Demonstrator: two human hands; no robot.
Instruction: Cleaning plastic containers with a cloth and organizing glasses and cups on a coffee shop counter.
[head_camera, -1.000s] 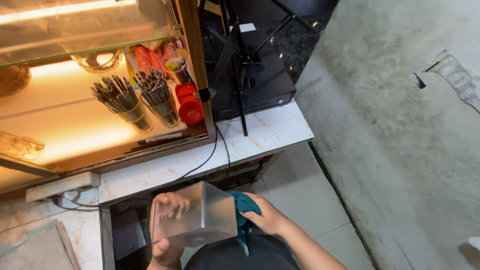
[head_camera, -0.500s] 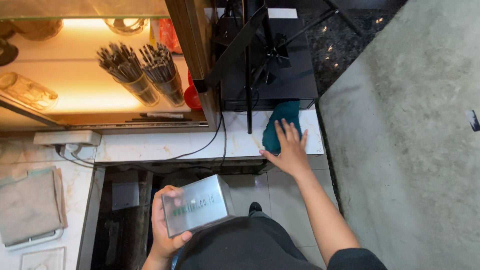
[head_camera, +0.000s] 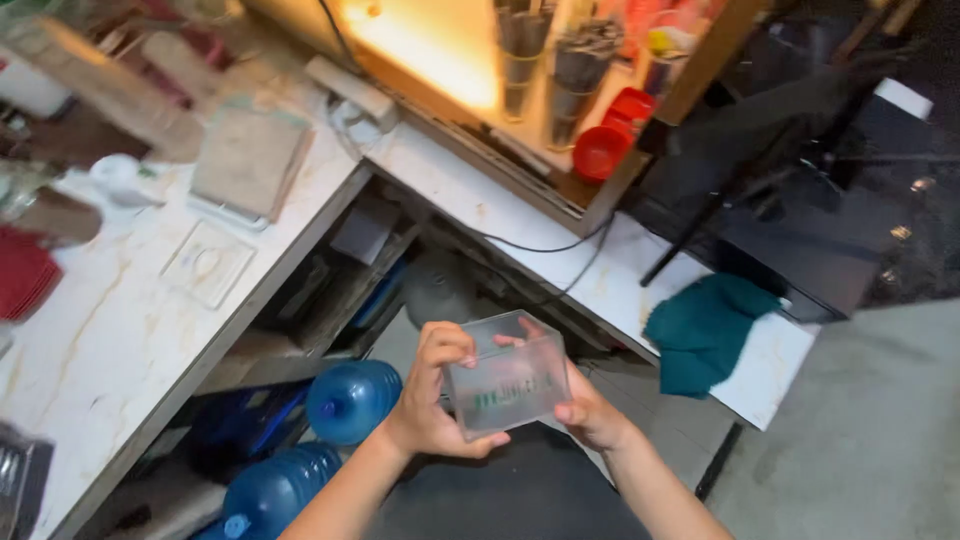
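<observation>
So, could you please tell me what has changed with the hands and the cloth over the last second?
The right hand let go of the teal cloth, leaving it on the white marble counter, and came back to grip the clear rectangular plastic box. Both hands now hold the box. The left hand kept hold of it throughout.

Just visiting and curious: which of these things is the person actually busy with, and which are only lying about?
In hand:
- clear plastic box, held by the left hand and the right hand

Lying about:
- teal cloth on the white counter
- blue water jugs below
- red bowls
- cutlery holders
</observation>
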